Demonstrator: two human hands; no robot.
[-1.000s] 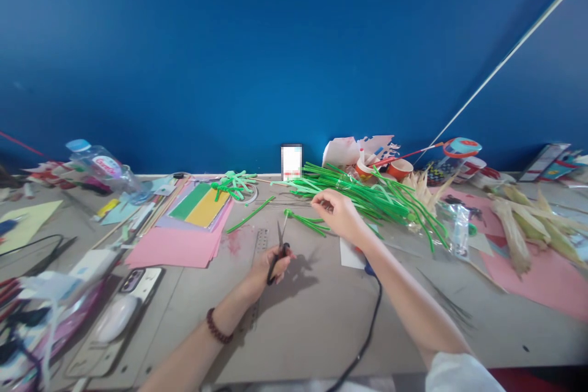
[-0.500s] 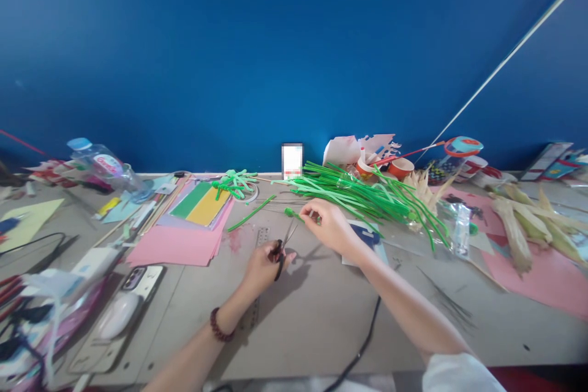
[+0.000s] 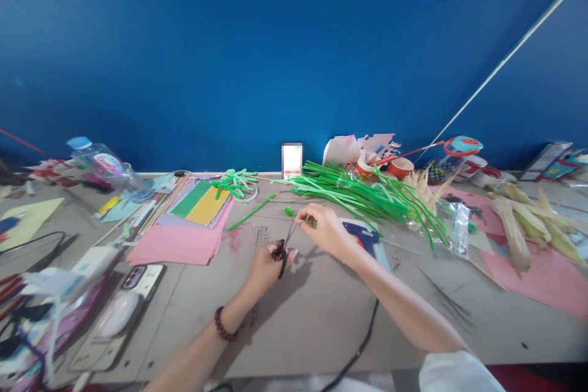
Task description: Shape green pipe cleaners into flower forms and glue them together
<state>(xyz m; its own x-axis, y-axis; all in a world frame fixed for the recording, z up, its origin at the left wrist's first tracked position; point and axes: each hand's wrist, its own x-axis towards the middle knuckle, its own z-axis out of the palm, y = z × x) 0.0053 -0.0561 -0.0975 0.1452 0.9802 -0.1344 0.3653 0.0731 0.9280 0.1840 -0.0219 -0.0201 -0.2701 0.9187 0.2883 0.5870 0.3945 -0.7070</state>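
Black-handled scissors (image 3: 283, 257) sit in my left hand (image 3: 267, 269), its fingers wrapped round the handles and the blades pointing up and away. My right hand (image 3: 321, 228) is pinched close to the blade tips, over a short green pipe-cleaner piece that shows at its fingers. A small green coiled bit (image 3: 289, 211) lies just left of those fingertips. Behind my right hand spreads a large bunch of green pipe cleaners (image 3: 362, 193). One loose green stem (image 3: 250, 213) rests to the left.
Pink paper (image 3: 177, 246) and coloured sheets lie left, near a phone (image 3: 151, 278) and a plastic bottle (image 3: 108, 162). A blue glue gun (image 3: 361, 234) is beside my right wrist. Corn husks (image 3: 514, 233) lie far right. A ruler (image 3: 261, 236) is partly under my left arm.
My left hand and the scissors have shifted slightly right. My right hand has moved a little down and left, nearer the blades, uncovering more of the glue gun.
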